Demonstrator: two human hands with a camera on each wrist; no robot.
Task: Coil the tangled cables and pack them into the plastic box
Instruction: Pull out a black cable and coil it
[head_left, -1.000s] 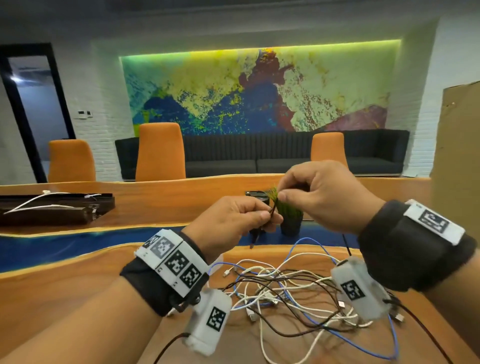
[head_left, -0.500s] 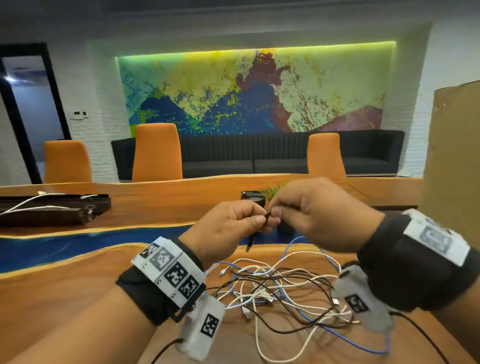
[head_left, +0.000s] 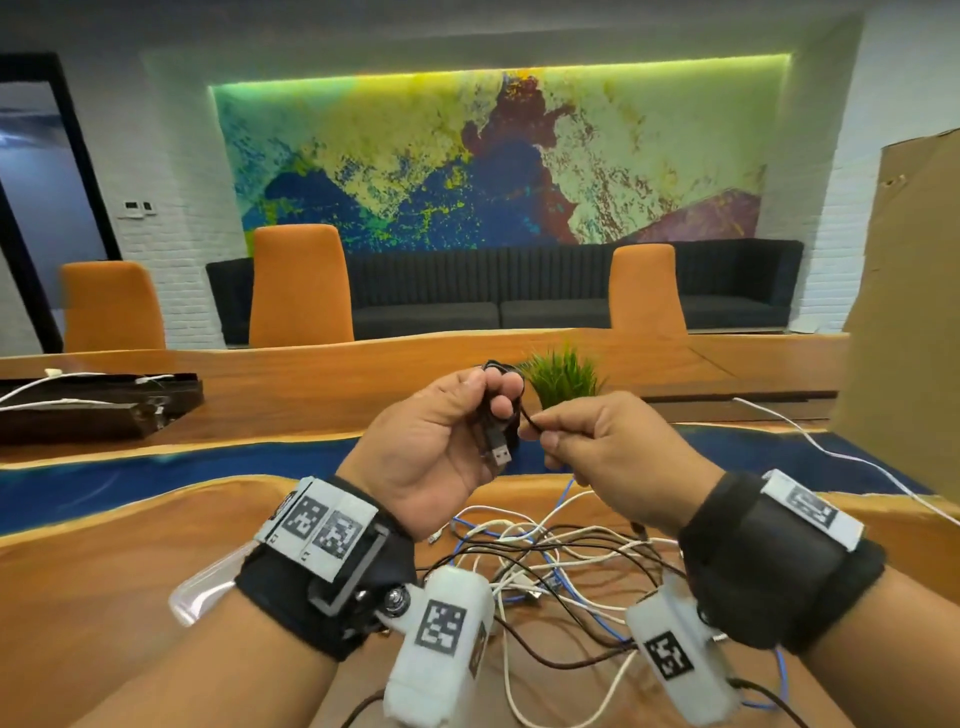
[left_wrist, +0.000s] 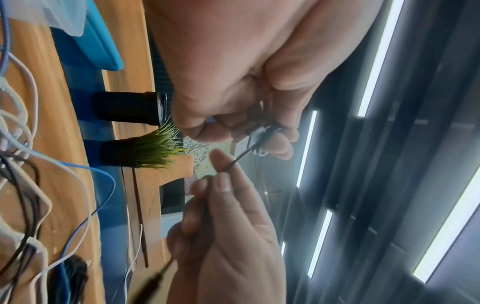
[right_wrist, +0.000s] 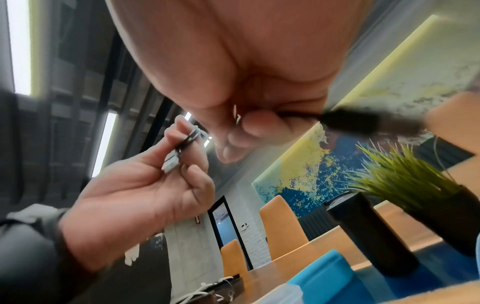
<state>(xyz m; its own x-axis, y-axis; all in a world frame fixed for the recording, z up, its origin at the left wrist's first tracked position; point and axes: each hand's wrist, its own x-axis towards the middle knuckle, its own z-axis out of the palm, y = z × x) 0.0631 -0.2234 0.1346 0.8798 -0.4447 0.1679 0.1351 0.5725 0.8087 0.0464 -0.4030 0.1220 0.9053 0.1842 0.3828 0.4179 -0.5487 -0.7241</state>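
Both hands are raised above the desk, and since a second ago they have drawn a little apart and the left hand has turned palm-up, so its hold is now plain. Its thumb and fingers are curled round a few small loops of the black cable, whose silver USB plug hangs down over the palm; earlier that plug was hidden inside the closed fist. The right hand sits just to the right of it, thumb and forefinger pinched on the same black cable a short way along, the strand taut between the two hands. In the left wrist view the pinch shows at the fingertips, and in the right wrist view the left hand shows the plug lying across its fingers. The head has lifted somewhat too: the small green plant, half covered by the right hand before, now stands in sight just beyond the hands. The tangle of cables, white, blue and dark, lies on the near desk under the wrists, much as it lay earlier. A clear plastic box shows only as a corner at the left wrist, on the desk near left of the tangle. A single white cable trails off to the right across the blue strip of the desk.
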